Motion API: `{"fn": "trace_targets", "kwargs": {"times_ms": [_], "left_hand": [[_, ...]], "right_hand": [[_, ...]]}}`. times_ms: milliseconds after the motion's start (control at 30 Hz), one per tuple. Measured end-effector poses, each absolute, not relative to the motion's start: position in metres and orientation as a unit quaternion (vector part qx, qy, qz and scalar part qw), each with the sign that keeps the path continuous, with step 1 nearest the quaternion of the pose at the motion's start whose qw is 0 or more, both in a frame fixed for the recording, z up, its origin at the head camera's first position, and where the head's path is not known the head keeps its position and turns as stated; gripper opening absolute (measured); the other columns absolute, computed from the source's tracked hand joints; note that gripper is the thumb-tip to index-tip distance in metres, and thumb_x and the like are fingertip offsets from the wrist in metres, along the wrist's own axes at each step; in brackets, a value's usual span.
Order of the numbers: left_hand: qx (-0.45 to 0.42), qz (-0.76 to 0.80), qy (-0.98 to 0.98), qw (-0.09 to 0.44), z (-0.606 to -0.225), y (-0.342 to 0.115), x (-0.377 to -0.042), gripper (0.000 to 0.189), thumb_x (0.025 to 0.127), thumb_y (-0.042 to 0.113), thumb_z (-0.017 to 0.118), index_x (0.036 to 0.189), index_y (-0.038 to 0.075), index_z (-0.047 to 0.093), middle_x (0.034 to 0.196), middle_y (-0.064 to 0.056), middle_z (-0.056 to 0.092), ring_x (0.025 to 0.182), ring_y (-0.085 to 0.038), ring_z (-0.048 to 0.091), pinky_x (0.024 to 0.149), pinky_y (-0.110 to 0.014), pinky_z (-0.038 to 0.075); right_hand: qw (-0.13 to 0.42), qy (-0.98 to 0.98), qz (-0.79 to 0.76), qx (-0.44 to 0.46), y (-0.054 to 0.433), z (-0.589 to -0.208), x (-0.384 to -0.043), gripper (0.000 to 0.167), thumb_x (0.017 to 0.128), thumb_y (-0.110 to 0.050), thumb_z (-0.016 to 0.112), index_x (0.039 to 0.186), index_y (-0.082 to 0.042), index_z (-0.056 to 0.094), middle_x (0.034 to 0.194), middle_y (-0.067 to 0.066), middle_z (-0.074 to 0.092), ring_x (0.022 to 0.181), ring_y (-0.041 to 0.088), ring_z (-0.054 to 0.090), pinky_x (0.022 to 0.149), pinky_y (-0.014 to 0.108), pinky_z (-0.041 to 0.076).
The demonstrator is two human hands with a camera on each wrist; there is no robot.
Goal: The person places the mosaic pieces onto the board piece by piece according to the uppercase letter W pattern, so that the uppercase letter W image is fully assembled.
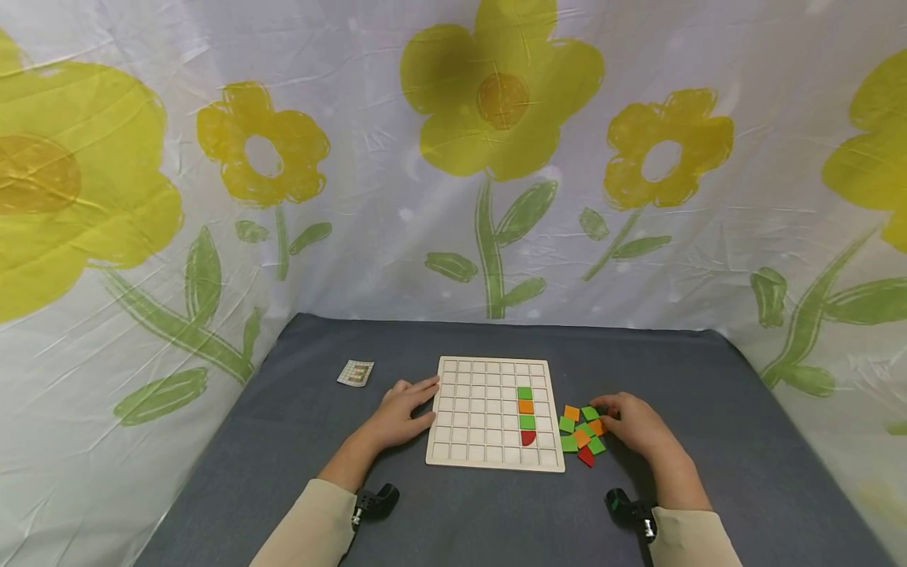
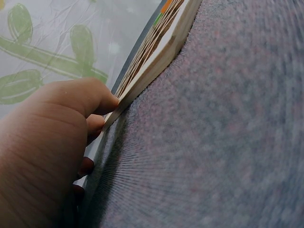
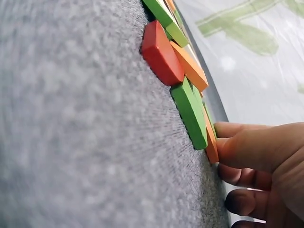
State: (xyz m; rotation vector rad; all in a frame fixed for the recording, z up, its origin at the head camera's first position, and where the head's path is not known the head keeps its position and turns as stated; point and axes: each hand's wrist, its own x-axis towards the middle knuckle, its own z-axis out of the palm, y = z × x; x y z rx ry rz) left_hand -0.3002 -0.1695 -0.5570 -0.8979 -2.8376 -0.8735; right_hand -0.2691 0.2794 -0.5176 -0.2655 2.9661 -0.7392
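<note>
A pale wooden board [image 1: 482,399] with a square grid lies on the table. One column holds a green tile [image 1: 524,392], an orange tile [image 1: 526,406], another green tile and a red tile [image 1: 528,438] with one rounded corner. My left hand [image 1: 397,415] touches the board's left edge, thumb and fingers apart. At the right of the board is a loose pile of green and orange tiles with a red piece [image 3: 162,54]. My right hand [image 1: 639,426] is at the pile's right side, its thumb touching an orange tile [image 3: 211,137] and its index finger near a green one [image 1: 590,413].
A small card [image 1: 355,373] with a printed grid pattern lies left of the board. Dark cloth [image 1: 489,520] covers the table. Behind it hangs a pale curtain [image 1: 368,260] with yellow flowers. Each wrist wears a black camera mount.
</note>
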Motion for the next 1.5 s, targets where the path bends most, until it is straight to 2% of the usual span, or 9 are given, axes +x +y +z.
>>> {"fn": "trace_targets", "kwargs": {"times_ms": [200, 400, 700, 1067, 1500], "left_hand": [[-0.289, -0.280, -0.915, 0.027, -0.558, -0.169, -0.300, 0.057, 0.102, 0.027, 0.062, 0.153, 0.005, 0.049, 0.162, -0.005, 0.041, 0.099, -0.018, 0.042, 0.090, -0.049, 0.034], [-0.289, -0.279, -0.915, 0.028, -0.559, -0.169, -0.300, 0.056, 0.102, 0.027, 0.062, 0.153, 0.005, 0.050, 0.161, -0.005, 0.041, 0.097, -0.017, 0.041, 0.088, -0.048, 0.034], [-0.280, -0.271, -0.921, 0.024, -0.558, -0.169, -0.301, 0.057, 0.102, 0.028, 0.062, 0.154, 0.008, 0.049, 0.163, -0.001, 0.039, 0.099, -0.018, 0.041, 0.091, -0.048, 0.034], [-0.279, -0.275, -0.920, 0.020, -0.557, -0.168, -0.300, 0.057, 0.102, 0.027, 0.063, 0.153, 0.006, 0.050, 0.162, -0.003, 0.041, 0.100, -0.019, 0.042, 0.090, -0.048, 0.035], [-0.281, -0.277, -0.918, 0.018, -0.557, -0.168, -0.300, 0.057, 0.102, 0.027, 0.062, 0.154, 0.007, 0.049, 0.163, -0.002, 0.039, 0.103, -0.020, 0.043, 0.091, -0.049, 0.035]], "right_hand": [[0.034, 0.956, -0.279, -0.080, 0.284, -0.513, -0.265, 0.025, 0.096, -0.006, 0.069, 0.120, 0.002, 0.071, 0.088, 0.006, 0.058, 0.074, 0.022, 0.051, 0.065, 0.038, 0.044], [0.000, 0.953, -0.294, -0.074, 0.291, -0.499, -0.260, 0.027, 0.097, -0.008, 0.068, 0.122, 0.002, 0.070, 0.096, 0.008, 0.060, 0.081, 0.023, 0.053, 0.068, 0.041, 0.046], [-0.053, 0.948, -0.307, -0.072, 0.282, -0.467, -0.249, 0.029, 0.097, -0.011, 0.068, 0.124, 0.000, 0.070, 0.095, 0.007, 0.057, 0.070, 0.021, 0.047, 0.061, 0.038, 0.041], [-0.053, 0.936, -0.329, -0.116, 0.245, -0.438, -0.232, 0.026, 0.095, -0.009, 0.071, 0.120, -0.002, 0.073, 0.088, 0.004, 0.050, 0.076, 0.021, 0.045, 0.065, 0.039, 0.038], [-0.037, 0.925, -0.327, -0.189, 0.207, -0.442, -0.228, 0.021, 0.092, -0.006, 0.075, 0.112, -0.006, 0.077, 0.080, -0.001, 0.049, 0.071, 0.016, 0.044, 0.063, 0.033, 0.038]]}}
